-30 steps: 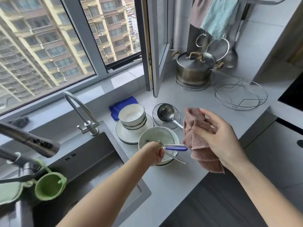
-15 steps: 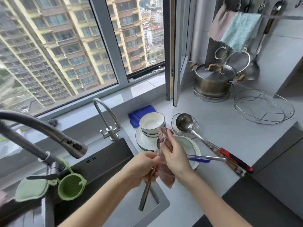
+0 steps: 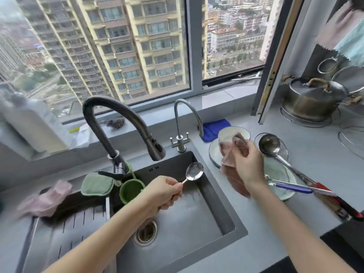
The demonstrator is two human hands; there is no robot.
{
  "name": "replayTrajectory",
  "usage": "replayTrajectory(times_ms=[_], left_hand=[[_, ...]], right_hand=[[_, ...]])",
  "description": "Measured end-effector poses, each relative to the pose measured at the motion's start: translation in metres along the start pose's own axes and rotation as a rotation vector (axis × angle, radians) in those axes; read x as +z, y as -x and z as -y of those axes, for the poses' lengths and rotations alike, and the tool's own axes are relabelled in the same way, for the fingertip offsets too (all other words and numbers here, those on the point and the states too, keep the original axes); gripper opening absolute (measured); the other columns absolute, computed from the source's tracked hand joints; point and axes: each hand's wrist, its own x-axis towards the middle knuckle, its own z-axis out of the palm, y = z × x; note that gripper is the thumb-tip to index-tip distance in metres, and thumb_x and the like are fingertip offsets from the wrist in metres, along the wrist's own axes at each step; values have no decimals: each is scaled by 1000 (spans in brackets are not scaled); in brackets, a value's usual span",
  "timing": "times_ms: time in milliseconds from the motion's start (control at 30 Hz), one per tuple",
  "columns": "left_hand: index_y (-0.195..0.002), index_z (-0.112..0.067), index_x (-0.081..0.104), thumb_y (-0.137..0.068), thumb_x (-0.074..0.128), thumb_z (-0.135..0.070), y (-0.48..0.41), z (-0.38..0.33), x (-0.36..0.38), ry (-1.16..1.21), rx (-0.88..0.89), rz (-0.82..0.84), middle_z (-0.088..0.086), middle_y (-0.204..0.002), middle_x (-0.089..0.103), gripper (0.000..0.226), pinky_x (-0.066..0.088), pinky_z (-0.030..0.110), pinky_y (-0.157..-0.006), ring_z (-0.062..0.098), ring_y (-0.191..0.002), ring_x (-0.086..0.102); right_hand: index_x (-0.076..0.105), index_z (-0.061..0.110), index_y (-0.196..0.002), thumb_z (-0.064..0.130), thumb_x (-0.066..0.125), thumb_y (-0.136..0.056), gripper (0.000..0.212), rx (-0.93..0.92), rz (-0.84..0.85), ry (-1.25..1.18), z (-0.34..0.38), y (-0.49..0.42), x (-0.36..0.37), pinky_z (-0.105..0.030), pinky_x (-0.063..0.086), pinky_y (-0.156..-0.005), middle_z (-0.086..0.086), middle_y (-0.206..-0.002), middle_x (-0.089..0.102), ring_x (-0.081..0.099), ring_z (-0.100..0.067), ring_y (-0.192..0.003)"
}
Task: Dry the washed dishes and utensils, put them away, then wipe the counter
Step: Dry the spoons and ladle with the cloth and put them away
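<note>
Spoon (image 3: 194, 172) is being pinched by its thin handle in the left hand (image 3: 163, 192) over the sink (image 3: 214, 196), while the right hand (image 3: 248, 164) is gripping the pink cloth (image 3: 228, 154) near the stacked bowls (image 3: 234, 133), so a slack pinch may be risking a drop into the basin.

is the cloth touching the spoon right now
Apart. The head view shows the spoon in the left hand over the sink, with bare counter between it and the cloth in the right hand.

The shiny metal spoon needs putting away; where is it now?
Head view, left of centre: the left hand grips the shiny metal spoon by its handle above the dark steel sink, below the grey pull-down tap.
</note>
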Motion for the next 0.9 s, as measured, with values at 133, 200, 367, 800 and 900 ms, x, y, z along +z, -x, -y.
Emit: replayTrajectory(times_ms=[133, 200, 367, 800, 900], left_hand=[[-62, -12, 60, -90, 53, -16, 11, 21, -17, -114, 136, -87, 2, -54, 45, 28, 27, 17, -39, 12, -42, 36], [-57, -14, 60, -86, 54, -15, 17, 30, -24, -171, 198, -127, 2, -52, 47, 29, 31, 16, -41, 14, -42, 38], [-55, -14, 61, -85, 56, -15, 30, 64, -39, -176, 205, -139, -7, -44, 46, 31, 34, 15, -43, 10, -41, 40], [-66, 0, 61, -93, 52, -10, 36, 102, -76, 288, 220, -343, 5, -47, 49, 30, 34, 17, -36, 14, -36, 44], [-59, -7, 60, -97, 50, -14, 32, 93, -62, 388, 227, -310, 10, -48, 55, 40, 45, 24, -40, 20, -36, 51]], right_hand=[[58, 40, -113, 48, 47, -92, 25, -573, 429, 320, 9, 48, 42, -50, 43, -94, 20, -110, 64, 60, -15, -100], [58, 35, -106, 45, 44, -91, 23, -815, 510, 538, 7, 63, 67, -47, 41, -90, 13, -103, 66, 59, -19, -93], [64, 18, -95, 57, 24, -83, 57, -769, 725, 704, 16, 75, 89, -33, 39, -61, 2, -77, 68, 62, -26, -74], [61, 18, -109, 40, 35, -102, 34, 571, 467, -547, 48, 100, 131, -36, 58, -74, -8, -87, 74, 71, -22, -78], [59, 10, -100, 19, 39, -102, 21, 583, 599, -604, 64, 126, 153, -24, 54, -55, -8, -75, 70, 68, -15, -63]])
